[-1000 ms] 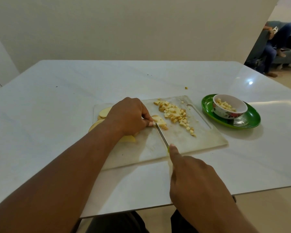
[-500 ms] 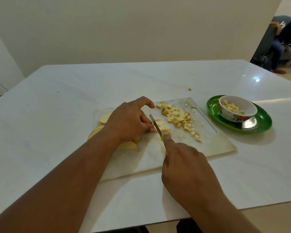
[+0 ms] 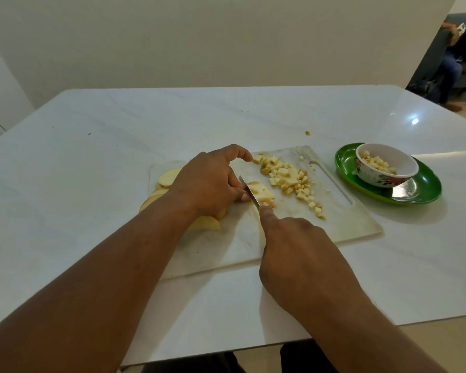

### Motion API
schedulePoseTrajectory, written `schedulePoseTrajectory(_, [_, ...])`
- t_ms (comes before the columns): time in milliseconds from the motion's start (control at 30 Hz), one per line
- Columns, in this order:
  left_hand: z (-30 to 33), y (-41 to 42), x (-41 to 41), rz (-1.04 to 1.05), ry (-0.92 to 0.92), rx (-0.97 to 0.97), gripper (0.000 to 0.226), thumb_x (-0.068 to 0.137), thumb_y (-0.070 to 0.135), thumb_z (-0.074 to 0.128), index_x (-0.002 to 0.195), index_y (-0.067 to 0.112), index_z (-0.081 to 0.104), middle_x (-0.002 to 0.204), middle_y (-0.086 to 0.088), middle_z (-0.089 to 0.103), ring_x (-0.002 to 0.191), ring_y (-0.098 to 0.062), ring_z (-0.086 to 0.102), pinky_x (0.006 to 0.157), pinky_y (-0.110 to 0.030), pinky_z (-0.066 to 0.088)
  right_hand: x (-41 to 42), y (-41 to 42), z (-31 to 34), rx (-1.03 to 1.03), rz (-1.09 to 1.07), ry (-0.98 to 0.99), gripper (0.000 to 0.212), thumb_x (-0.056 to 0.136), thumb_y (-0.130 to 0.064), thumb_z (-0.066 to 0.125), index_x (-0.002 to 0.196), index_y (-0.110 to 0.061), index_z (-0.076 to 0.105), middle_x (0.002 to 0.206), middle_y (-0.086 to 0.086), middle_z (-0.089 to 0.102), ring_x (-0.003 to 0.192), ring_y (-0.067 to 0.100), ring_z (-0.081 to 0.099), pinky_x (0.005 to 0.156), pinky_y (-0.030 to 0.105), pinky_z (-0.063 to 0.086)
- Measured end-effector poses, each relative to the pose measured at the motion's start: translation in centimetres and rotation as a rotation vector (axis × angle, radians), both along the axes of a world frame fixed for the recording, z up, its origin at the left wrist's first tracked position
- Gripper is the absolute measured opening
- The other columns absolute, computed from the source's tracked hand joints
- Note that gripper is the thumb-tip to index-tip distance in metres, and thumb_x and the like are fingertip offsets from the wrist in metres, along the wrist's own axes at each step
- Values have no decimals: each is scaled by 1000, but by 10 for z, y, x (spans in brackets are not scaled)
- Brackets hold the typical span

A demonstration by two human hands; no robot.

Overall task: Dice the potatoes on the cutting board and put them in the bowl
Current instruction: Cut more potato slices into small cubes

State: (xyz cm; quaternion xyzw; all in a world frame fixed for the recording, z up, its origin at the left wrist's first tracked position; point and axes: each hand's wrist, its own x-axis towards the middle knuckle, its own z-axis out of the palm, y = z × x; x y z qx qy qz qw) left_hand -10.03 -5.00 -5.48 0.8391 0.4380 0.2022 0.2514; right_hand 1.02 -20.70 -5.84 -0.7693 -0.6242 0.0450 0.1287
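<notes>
A small stack of potato slices [image 3: 261, 193] is held down on the cutting board [image 3: 342, 211] by the curled fingertips of the left hand [image 3: 210, 184], which sits just to the stack's left, touching it. The knife [image 3: 249, 195] is gripped in the right hand [image 3: 293, 251], its forefinger laid along the spine, and the blade is set against the stack's left edge, right beside the left fingertips. The blade's long axis is seen to run from the near right toward the far left, so the next cut is judged to turn on that narrow gap between edge and fingers. Finished dice [image 3: 288, 179] are heaped just beyond and to the right of the stack; uncut slices [image 3: 167, 177] lie behind the left hand. The bowl [image 3: 388, 168], partly filled, is placed well to the right on a green plate [image 3: 425, 189], nearer the right hand.
</notes>
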Motion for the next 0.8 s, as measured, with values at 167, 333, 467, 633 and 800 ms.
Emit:
schedulePoseTrajectory(167, [0,-1,-1,-11,-6,-2,55,78,28,90,122,43,60,71,26,72,80,10,67,92,-34,56,1,-8,-1,-20,-2,17,74,94,-15,41,158,-29,6,84,-7,41,69,8,43,51,20,32])
schedulePoseTrajectory(333, [0,0,-1,-24,-14,-3,51,79,28,89,120,41,62,71,26,72,81,10,67,93,-34,55,5,-31,-8,-43,-10,59,75,95,-19,39,158,-31,0,83,-10,47,70,7,49,52,23,33])
schedulePoseTrajectory(467, [0,0,-3,-44,-31,-19,54,79,26,89,122,42,61,72,25,73,84,13,66,95,-30,54,11,-54,-6,-88,-16,91,75,98,-26,38,156,-35,-10,88,-11,48,79,8,52,63,24,40])
schedulePoseTrajectory(633, [1,2,-8,-84,-31,-38,74,85,24,83,145,50,47,80,29,74,98,16,62,90,-10,42,16,-70,-1,-23,-10,89,64,102,-38,31,155,-46,-4,95,-10,53,85,9,54,75,20,41])
schedulePoseTrajectory(800, [6,1,-9,-66,7,15,79,89,21,79,149,56,40,86,32,73,96,15,62,86,-9,42,16,-54,1,90,-20,120,61,102,-36,33,156,-43,6,90,-11,55,82,9,53,73,22,43])
